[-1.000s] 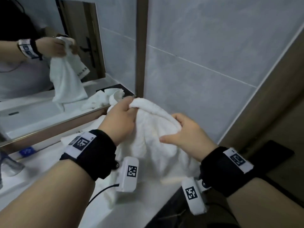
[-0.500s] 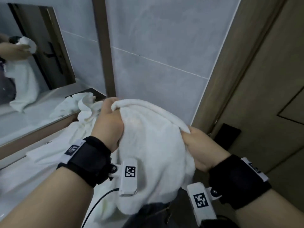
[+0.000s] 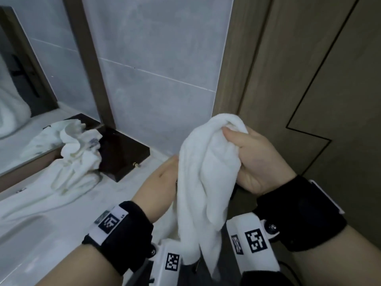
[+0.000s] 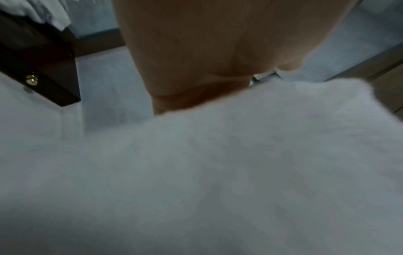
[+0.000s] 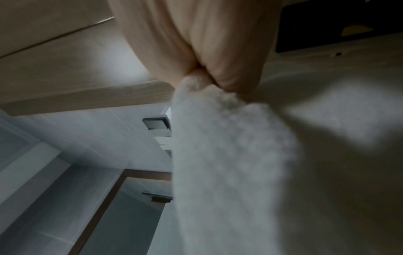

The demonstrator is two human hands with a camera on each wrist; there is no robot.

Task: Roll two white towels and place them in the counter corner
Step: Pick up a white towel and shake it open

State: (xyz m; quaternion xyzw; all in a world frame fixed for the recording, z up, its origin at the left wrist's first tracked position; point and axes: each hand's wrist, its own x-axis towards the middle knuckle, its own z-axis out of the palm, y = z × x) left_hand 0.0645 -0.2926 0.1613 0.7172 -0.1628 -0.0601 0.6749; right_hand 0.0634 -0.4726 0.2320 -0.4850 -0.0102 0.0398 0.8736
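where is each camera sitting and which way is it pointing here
Head: worn on the head, looking forward and down at the counter; both forearms, left hand and right hand hold the towel.
Left wrist: looks along the left hand toward the counter and dark box.
Right wrist: looks up along the right hand at the wall.
All three views share the towel.

A bathroom: grey wall tiles, a framed mirror on the left, a white table with a basin, and a wooden door on the right.
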